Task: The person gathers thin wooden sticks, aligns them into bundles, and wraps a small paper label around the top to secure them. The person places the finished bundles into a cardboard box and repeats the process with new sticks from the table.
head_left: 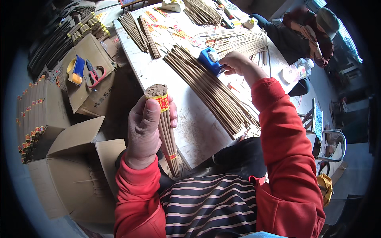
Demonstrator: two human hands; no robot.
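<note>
Left hand (145,133) is closed in a fist around a bundle of incense sticks (164,127), thumb pressed on the front. The bundle stands nearly upright, its top end toward the camera, held over the near edge of the worktop (158,69). A red-and-yellow paper band (162,102) wraps it near the top, and a 2nd thin red band sits lower down near the bottom end.

Right hand (236,63) reaches out across the worktop, fingers curled on a blue tape dispenser (210,60); the hand touches its right side, but how firm the grip is cannot be told. The dispenser sits on the worktop, right at the upper end of a long fanned pile of loose sticks (210,91) that runs diagonally toward the person.

More stick piles lie farther back: 1 dark bundle (141,33) at the left part of the worktop, another spread (242,41) behind the right hand. Red-yellow paper labels (182,33) are scattered between them.

Left of the worktop, a closed cardboard box (93,79) carries red-handled scissors (95,75) and a yellow-blue tape roll (75,69), just beside each other. An open cardboard box (75,174) stands below it, near the left hand. Banded bundles (33,119) are stacked at the far left.

Another person (313,33) sits across at the upper right; a clear plastic bottle (297,70) lies at the worktop's right edge.
</note>
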